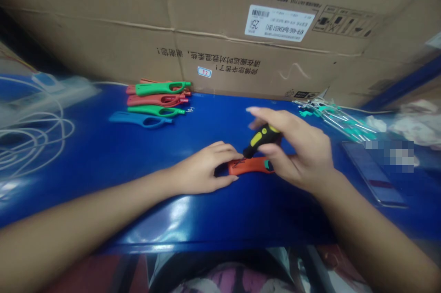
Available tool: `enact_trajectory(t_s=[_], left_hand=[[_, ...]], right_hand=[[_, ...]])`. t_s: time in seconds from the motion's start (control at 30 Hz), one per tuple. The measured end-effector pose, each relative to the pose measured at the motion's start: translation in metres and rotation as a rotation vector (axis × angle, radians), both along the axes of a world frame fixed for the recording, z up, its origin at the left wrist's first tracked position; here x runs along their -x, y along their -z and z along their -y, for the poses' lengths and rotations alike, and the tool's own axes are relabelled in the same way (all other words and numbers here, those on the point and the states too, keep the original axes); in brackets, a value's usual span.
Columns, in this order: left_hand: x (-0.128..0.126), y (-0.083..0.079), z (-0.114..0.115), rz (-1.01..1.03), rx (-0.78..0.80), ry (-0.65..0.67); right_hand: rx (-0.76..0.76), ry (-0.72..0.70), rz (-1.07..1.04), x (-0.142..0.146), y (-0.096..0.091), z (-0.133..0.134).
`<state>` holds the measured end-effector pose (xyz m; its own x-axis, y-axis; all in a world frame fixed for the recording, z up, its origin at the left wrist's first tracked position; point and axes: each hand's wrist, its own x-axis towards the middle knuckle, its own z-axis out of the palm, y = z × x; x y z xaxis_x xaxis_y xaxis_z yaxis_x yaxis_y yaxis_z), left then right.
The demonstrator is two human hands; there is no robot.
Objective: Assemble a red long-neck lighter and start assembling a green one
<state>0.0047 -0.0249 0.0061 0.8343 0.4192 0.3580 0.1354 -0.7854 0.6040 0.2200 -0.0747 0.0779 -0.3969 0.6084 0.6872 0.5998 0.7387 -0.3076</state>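
An orange lighter handle [253, 166] lies flat on the blue table, with a teal piece showing near its right end. My left hand [203, 169] grips its left end between thumb and fingers. In my right hand [299, 146] is a black and yellow screwdriver [260, 140], tilted so that its lower end meets the handle near the left hand's fingertips. Part of the orange handle's right end is hidden behind the right hand. The screwdriver's tip is too small to make out clearly.
Green [161, 87], red [156, 100] and blue lighter handles [139, 120] lie at the back left. Metal rods with teal parts [339, 121] sit at the back right, near a phone [375, 176]. White cable [37, 132] coils at left. A cardboard box [213, 17] stands behind.
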Motion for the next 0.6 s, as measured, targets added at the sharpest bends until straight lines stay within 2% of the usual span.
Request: enact_trajectory(t_s=[0.07,0.13,0.27,0.3,0.47,0.5,0.6], left_hand=[[0.0001,0.0000,0.0000,-0.004,0.003,0.001],[0.0002,0.0001,0.0001,-0.008,0.010,0.001],[0.0001,0.0004,0.0004,-0.001,0.007,-0.006],[0.0001,0.0005,0.0004,0.002,0.006,-0.005],[0.0001,0.0011,0.0005,0.002,0.004,-0.007],[0.0001,0.0012,0.0005,0.003,0.005,-0.011],[0.0000,0.0008,0.0007,0.005,0.006,-0.023]], right_hand=[[0.140,-0.045,-0.059,-0.0005,0.0011,0.0006],[0.184,-0.077,-0.116,0.0003,0.0010,0.0010],[-0.082,0.014,-0.049,0.0030,-0.0014,0.0016],[-0.102,0.030,-0.029,0.0034,-0.0018,0.0018],[0.185,-0.089,-0.123,0.0028,-0.0012,0.0004],[0.172,-0.090,-0.132,0.0023,-0.0010,-0.0007],[-0.016,-0.028,-0.082,0.0012,-0.0022,-0.0033]])
